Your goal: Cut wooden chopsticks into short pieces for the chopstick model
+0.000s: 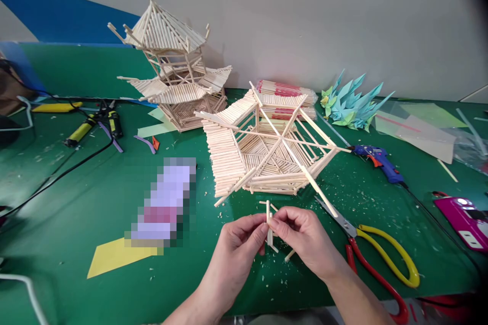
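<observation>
My left hand (239, 244) and my right hand (303, 238) meet near the table's front edge, both pinched on a few short wooden sticks (269, 221) held upright between the fingertips. A couple of loose stick pieces (290, 255) lie on the green mat under the hands. Just beyond them rests a hexagonal roof frame of wooden sticks (267, 152), partly covered with sticks on its left side.
A finished stick pagoda (171, 71) stands at the back left. Scissors with red and yellow handles (375, 259) lie to the right, a blue glue gun (377, 160) behind them. Bundled sticks (285, 94), paper origami (351, 104), yellow pliers (91, 124), cables and a yellow paper (114, 256) surround the work area.
</observation>
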`<state>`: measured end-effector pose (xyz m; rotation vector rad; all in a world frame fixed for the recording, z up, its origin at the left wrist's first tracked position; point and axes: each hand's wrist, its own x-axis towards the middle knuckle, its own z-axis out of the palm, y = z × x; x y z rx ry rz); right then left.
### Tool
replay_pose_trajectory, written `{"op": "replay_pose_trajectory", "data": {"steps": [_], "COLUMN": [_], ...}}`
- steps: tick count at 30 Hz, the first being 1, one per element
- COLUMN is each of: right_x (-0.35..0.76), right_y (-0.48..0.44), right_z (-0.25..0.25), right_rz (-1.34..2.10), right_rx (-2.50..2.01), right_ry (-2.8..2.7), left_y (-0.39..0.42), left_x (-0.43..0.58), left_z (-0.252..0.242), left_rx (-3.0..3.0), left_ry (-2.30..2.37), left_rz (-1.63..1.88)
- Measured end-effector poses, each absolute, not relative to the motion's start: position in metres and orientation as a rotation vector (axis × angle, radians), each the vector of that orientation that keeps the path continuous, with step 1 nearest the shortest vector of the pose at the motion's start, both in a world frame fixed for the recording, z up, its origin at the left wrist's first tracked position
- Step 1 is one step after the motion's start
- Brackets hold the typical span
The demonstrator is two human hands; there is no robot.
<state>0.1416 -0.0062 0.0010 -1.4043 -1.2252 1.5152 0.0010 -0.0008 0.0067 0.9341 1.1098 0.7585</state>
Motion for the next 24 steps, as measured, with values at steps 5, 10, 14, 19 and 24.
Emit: {"op": "replay_pose_trajectory", "data": {"steps": [5,10,14,19,24], "right_x": [0.139,0.137,0.133,0.130,0.128], "right_y": [-0.006,-0.006,-0.007,-0.007,-0.005], "right_z": [0.001,-0.002,-0.007,-0.007,-0.004], "right_rz": [1.512,1.475,1.439,1.404,1.344], "right_rx": [-1.401,-1.399,-1.401,-1.405,-1.432], "right_ry": [-1.172,-1.126,-1.075,-1.026,-1.015], "left_y": [-0.002,-0.001,0.001,0.001,0.001], "left_x": [0.001,0.000,0.000,0.000,-0.001], "left_z": [0.005,0.004,0.004,0.005,0.001], "left_rx": [1.075,1.184,1.109,0.957,0.850], "left_ry": [1.115,1.116,1.079,1.039,0.985], "left_rz": [0.792,0.778,0.720,0.676,0.635]}}
